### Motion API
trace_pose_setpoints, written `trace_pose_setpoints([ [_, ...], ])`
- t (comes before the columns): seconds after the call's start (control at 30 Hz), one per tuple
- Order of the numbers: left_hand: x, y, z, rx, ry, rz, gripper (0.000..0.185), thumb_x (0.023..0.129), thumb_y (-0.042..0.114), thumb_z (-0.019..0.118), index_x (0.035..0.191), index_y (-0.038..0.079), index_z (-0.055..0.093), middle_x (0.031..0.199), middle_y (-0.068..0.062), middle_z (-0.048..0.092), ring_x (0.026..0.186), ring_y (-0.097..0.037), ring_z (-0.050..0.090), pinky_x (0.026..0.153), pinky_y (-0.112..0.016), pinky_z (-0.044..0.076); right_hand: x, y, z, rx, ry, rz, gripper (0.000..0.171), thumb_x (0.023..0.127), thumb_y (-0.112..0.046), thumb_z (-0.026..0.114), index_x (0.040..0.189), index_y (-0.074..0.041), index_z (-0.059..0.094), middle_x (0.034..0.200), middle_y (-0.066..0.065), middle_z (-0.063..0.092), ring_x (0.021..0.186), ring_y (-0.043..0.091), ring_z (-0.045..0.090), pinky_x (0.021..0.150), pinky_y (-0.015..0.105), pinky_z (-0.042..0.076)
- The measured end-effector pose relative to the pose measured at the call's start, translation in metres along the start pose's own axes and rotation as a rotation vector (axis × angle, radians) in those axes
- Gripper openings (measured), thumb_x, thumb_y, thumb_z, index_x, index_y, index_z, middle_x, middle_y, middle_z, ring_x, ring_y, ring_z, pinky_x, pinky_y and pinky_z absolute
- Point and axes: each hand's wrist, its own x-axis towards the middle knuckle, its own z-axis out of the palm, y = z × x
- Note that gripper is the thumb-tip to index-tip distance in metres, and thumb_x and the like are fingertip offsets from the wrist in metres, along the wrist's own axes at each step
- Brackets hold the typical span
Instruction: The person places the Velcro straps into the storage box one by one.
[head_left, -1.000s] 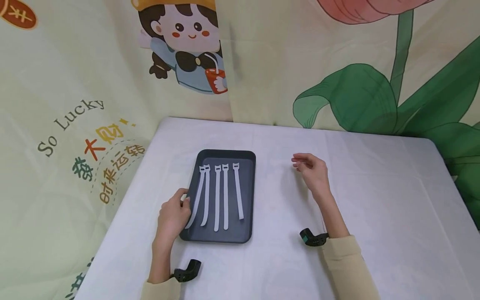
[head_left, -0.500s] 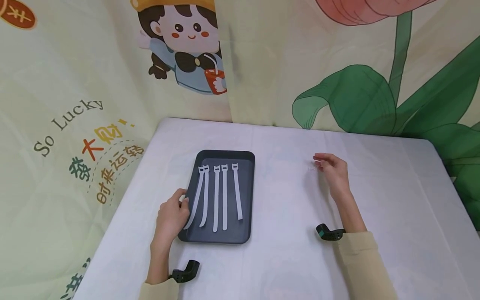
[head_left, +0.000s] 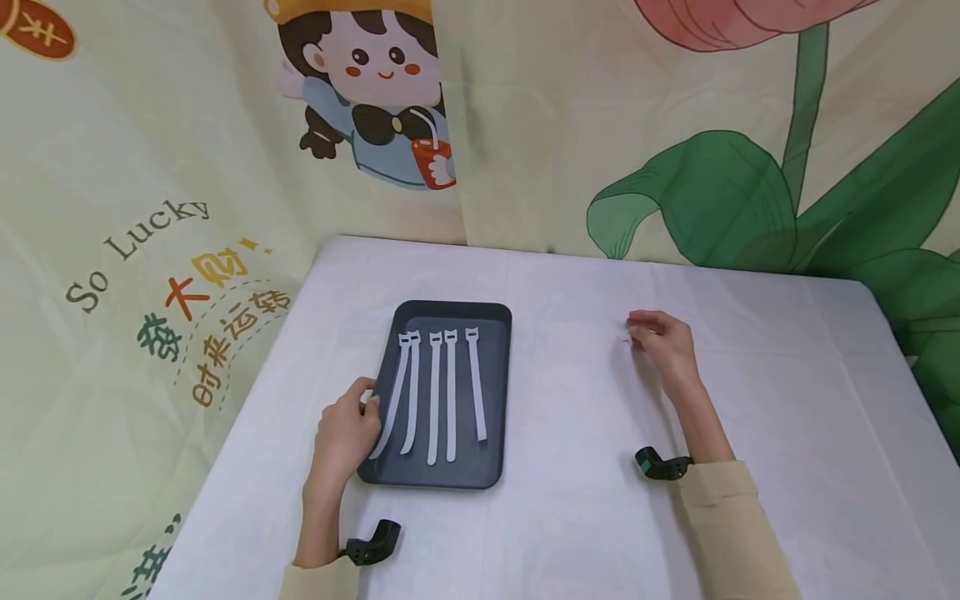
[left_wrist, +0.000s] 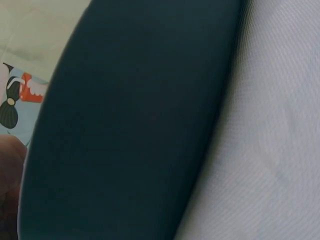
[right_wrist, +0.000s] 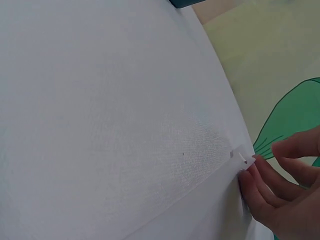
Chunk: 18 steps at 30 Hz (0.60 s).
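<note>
A printed cloth backdrop [head_left: 675, 125] with a cartoon girl and a big green leaf hangs behind the bench [head_left: 570, 517], which is covered in white cloth and has wide bare room on its right half and along the near edge. A dark rectangular tray [head_left: 498, 392] lies left of centre, its long axis running away from the person, its left rim near the bench's left edge. Five white straps lie in it, side by side and lengthwise, slotted heads at the far end; the two on the left curve at their near ends.

The left hand [head_left: 345, 433] holds the tray's left rim, thumb hooked over the edge and just touching the leftmost strap [head_left: 390, 400]; the left wrist view shows only the tray's dark wall [left_wrist: 140, 125] against the cloth. A sixth white strap [right_wrist: 200, 200] lies flat on the bench well to the right of the tray, hard to pick out against the cloth. Its slotted head points toward the far edge, its length toward the person. The right hand [head_left: 663, 343] has its fingertips [right_wrist: 255, 180] curled at that head, the grip pinching it.
</note>
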Motion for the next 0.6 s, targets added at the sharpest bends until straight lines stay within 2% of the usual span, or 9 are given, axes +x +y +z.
trace_pose_setpoints([
  [0.17,-0.0003,0.0006,-0.0002,-0.001,-0.004,0.001,0.037,0.104,0.013,0.048,0.138,0.001,0.056,0.085,-0.017,0.07,0.064,-0.024,0.056,0.053,-0.033,0.039,-0.0013,0.0027,0.0003,-0.014,-0.023,0.02,0.034,0.103,-0.013,0.056,0.136,-0.007,0.061,0.134,0.013,0.065,0.111,0.017,0.06,0.083,0.014,0.051],
  [0.43,-0.0008,0.0016,-0.0007,0.007,-0.001,-0.004,0.037,0.104,0.014,0.048,0.138,0.002,0.056,0.085,-0.017,0.069,0.064,-0.024,0.056,0.053,-0.033,0.039,-0.0027,0.0008,-0.0015,-0.044,-0.086,0.025,0.036,0.104,-0.011,0.057,0.14,-0.006,0.058,0.134,0.016,0.064,0.117,0.025,0.06,0.096,0.029,0.051],
  [0.6,-0.0016,0.0015,-0.0009,0.007,0.002,-0.002,0.037,0.104,0.014,0.048,0.138,0.002,0.056,0.086,-0.017,0.07,0.065,-0.024,0.057,0.053,-0.033,0.039,-0.004,-0.0007,0.0,-0.081,-0.088,0.024,0.035,0.104,-0.01,0.056,0.139,-0.006,0.059,0.132,0.016,0.064,0.113,0.026,0.06,0.093,0.028,0.051],
])
